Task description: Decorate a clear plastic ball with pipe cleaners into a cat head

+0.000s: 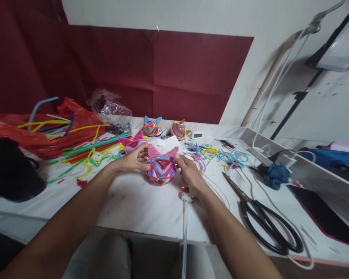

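Between my two hands stands a round pink animal head [162, 170] made of coloured pipe cleaners, with two pointed pink ears and a blue and red triangle on its front. My left hand [133, 159] has its thumb against the left side, the fingers curled behind. On the opposite side, my right hand [189, 169] grips the edge near the ear with thumb and fingers. Just behind my left hand lies a second pink pipe-cleaner head [133, 142], partly hidden. Under my right wrist sits a white device [186, 190] with a glowing orange light.
Two finished-looking heads [151, 127] stand at the back beside a small white clock [196, 135]. Pipe cleaners spill from a red bag [66, 112] on the left. Large black scissors [258, 209], curled scraps [232, 157], cables and a dark tablet [325, 213] lie right.
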`<state>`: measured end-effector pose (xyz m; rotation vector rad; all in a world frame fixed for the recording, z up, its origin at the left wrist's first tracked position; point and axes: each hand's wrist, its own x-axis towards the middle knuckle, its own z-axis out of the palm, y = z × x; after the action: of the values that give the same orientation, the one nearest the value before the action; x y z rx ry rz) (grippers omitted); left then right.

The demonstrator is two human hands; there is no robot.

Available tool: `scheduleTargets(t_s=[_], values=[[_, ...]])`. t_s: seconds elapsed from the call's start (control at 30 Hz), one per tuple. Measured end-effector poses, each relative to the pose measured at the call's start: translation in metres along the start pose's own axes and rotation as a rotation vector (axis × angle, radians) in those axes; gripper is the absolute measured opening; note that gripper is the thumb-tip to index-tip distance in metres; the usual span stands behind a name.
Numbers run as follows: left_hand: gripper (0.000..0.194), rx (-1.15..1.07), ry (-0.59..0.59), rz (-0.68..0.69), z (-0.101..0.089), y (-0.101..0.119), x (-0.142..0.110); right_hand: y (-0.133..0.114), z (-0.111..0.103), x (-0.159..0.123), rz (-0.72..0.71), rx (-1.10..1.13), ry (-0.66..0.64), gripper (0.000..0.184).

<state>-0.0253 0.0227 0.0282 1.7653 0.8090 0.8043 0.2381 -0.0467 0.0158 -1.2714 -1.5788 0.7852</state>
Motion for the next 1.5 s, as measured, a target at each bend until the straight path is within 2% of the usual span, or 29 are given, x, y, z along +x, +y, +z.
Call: scheduleTargets(t_s=[0.17, 0.37, 0.57, 0.77, 0.9, 1.1, 1.5], values=[[0.093, -0.016, -0.091, -0.03, 0.004, -0.003, -0.004, 0.0, 0.0, 0.0, 0.004, -0.001, -0.007, 0.057], [0.107, -0.071, -0.195, -0.079, 0.01, -0.016, -0.001, -0.004, -0.001, -0.002, -0.001, -0.001, -0.006, 0.056], [0.101, -0.025, -0.161, -0.121, 0.012, -0.021, -0.002, -0.002, 0.0, -0.002, 0.004, -0.01, 0.007, 0.056], [0.112, -0.08, -0.191, -0.079, 0.018, -0.019, -0.004, -0.001, 0.0, -0.001, 0.006, 0.019, -0.002, 0.055], [0.115, -0.102, -0.166, -0.085, 0.022, -0.02, -0.004, -0.002, 0.0, -0.001, 0.013, 0.019, -0.003, 0.054], [0.107, -0.099, -0.121, -0.186, 0.025, -0.02, -0.004, -0.002, 0.0, -0.001, 0.007, 0.002, -0.007, 0.056], [0.104, -0.117, -0.111, -0.161, 0.023, -0.029, -0.002, 0.0, 0.0, -0.001, 0.018, -0.001, -0.013, 0.059]])
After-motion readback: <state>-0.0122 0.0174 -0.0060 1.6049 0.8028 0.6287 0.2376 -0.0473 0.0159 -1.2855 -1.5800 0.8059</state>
